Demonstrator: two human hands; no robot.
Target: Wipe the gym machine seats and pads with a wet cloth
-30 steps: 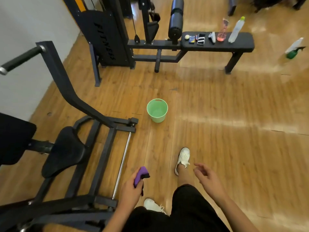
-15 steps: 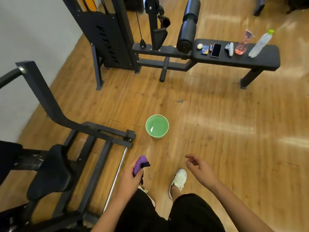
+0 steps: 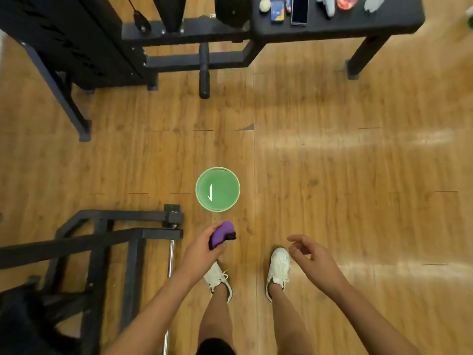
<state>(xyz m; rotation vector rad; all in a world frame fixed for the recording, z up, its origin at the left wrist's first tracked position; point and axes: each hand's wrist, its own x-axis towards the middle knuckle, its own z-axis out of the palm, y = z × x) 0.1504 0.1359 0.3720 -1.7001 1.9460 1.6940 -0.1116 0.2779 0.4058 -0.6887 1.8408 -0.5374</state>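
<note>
Single head-worn wide-angle view, steeply down onto floor, edges perhaps warped.

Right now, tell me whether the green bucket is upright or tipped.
Upright. The green bucket stands on the wooden floor, its round open rim facing straight up toward the camera.

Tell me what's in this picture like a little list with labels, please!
Place: gym with a wooden floor
Left hand: grips a bunched purple cloth
Right hand: holds nothing, fingers loosely curled
Green bucket: on the floor, just ahead of the cloth
Black bench: top of view, carrying a phone and small items
Feet: white shoes, side by side
</note>
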